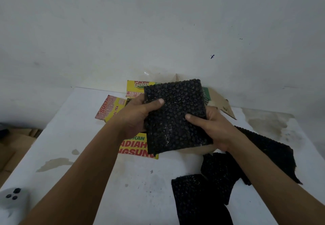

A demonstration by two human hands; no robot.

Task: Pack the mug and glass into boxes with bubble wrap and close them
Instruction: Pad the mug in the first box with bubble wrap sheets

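While the left hand (135, 117) and right hand (213, 128) pinch the black bubble wrap (175, 115) by its side edges above the open box (139, 145), it looks light and floppy, best gripped at the edges.

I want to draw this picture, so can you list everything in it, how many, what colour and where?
bubble wrap sheet: one, black, held up over the box flaps
bubble wrap pieces: several, black, overlapping on the table, front right
box flaps: four, mostly yellow print, one brown, spread open mid-table
table: one, white, stained
wall: one, pale grey, behind the table
device: one, light grey, dark dots, front left
cardboard: brown, floor, left of table
left hand: one, grips the sheet's left edge
right hand: one, grips its right edge
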